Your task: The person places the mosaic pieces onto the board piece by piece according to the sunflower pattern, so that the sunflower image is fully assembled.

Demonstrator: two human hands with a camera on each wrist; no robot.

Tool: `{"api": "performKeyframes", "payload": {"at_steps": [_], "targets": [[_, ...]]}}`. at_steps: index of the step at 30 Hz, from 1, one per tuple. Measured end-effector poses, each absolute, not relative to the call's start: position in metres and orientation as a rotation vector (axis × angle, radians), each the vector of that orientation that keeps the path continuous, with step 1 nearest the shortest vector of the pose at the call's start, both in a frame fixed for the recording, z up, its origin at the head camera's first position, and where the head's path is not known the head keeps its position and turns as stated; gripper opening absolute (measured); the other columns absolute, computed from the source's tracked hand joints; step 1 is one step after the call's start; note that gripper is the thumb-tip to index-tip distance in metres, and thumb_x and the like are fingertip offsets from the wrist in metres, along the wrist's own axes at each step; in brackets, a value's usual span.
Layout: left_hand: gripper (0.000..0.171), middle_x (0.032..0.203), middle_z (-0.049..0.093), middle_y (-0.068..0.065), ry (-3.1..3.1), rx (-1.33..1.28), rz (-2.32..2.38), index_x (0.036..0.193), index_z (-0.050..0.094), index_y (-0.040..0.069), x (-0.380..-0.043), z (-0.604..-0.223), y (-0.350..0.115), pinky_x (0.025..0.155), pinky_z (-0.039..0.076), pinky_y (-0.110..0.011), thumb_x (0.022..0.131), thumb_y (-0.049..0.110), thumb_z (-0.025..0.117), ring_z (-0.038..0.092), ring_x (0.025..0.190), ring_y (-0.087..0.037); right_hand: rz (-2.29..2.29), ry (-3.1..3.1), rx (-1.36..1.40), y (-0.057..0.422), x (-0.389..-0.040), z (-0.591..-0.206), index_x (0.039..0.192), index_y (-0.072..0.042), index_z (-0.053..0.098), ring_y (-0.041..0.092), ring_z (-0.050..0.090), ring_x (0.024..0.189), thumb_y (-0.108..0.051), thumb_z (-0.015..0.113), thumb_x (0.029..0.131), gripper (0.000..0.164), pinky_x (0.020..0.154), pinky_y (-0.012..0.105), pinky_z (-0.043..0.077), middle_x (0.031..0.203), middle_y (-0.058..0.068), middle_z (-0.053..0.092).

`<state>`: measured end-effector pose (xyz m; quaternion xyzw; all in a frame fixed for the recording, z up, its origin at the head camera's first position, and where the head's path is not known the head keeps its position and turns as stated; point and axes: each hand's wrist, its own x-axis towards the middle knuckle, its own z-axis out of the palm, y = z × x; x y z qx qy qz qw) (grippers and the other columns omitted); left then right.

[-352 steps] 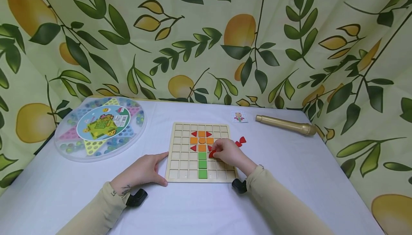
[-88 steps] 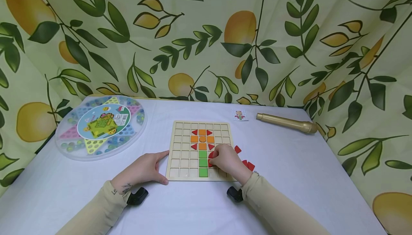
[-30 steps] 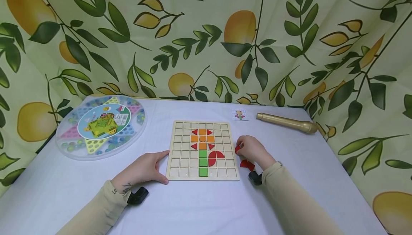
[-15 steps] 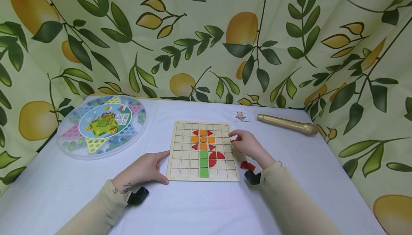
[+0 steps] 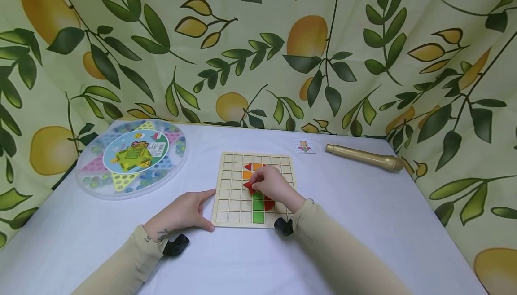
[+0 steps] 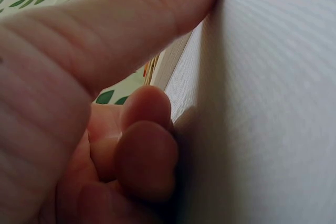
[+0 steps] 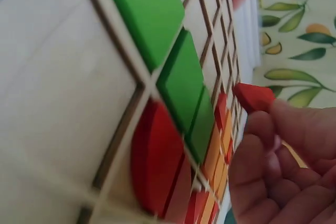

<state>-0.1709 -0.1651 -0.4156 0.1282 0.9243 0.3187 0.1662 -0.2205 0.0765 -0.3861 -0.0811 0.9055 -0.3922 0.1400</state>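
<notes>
A wooden grid board (image 5: 230,218) lies on the white table. Green square tiles (image 5: 258,217) form a column on it, below orange pieces (image 5: 247,175) and red triangles (image 5: 248,166), partly hidden by my right hand (image 5: 276,187). Between thumb and forefinger that hand pinches a red curved-edged piece (image 7: 255,97), held just over the board left of the green column's top. Another red rounded tile (image 7: 157,156) sits beside the green tiles. My left hand (image 5: 180,214) rests with forefinger and thumb stretched against the board's left edge and near corner; its other fingers are loosely bent.
A round clear game case (image 5: 85,179) with marbles stands at the back left. A small picture card (image 5: 304,146) and a gold microphone-shaped stick (image 5: 363,157) lie at the back right. Patterned curtain (image 5: 258,7) hangs behind the table. My right forearm covers the table right of the board.
Red rounded pieces have been set right of the green column. My right hand has picked up another red piece beside the board and carried it left over the grid. The left hand stays put.
</notes>
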Motion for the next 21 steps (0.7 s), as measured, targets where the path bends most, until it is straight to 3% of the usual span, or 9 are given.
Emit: {"api": "performKeyframes", "payload": {"at_steps": [8, 16, 21], "targets": [[0.1, 0.056, 0.048, -0.001, 2.634, 0.378, 0.901, 0.138, 0.044, 0.011, -0.172, -0.415, -0.165, 0.049, 0.033, -0.026, 0.051, 0.028, 0.089, 0.041, 0.048, -0.013, -0.895, 2.66, -0.39, 0.059, -0.221, -0.384, 0.086, -0.009, 0.071, 0.015, 0.052, 0.073, 0.0, 0.057, 0.086, 0.017, 0.065, 0.025, 0.043, 0.085, 0.001, 0.065], [0.098, 0.057, 0.048, -0.002, 2.631, 0.371, 0.919, 0.138, 0.044, 0.009, -0.172, -0.414, -0.165, 0.049, 0.032, -0.026, 0.052, 0.026, 0.089, 0.041, 0.049, -0.014, -0.79, 2.718, -0.502, 0.052, -0.221, -0.384, 0.079, -0.009, 0.065, 0.015, 0.051, 0.072, 0.001, 0.063, 0.081, 0.01, 0.065, 0.026, 0.043, 0.076, 0.001, 0.058], [0.098, 0.057, 0.048, -0.002, 2.63, 0.368, 0.921, 0.138, 0.044, 0.009, -0.172, -0.414, -0.165, 0.049, 0.033, -0.026, 0.052, 0.026, 0.089, 0.042, 0.049, -0.014, -0.752, 2.733, -0.499, 0.049, -0.22, -0.386, 0.078, -0.009, 0.066, 0.015, 0.052, 0.072, 0.001, 0.064, 0.079, 0.011, 0.066, 0.026, 0.044, 0.08, 0.002, 0.062]]}}
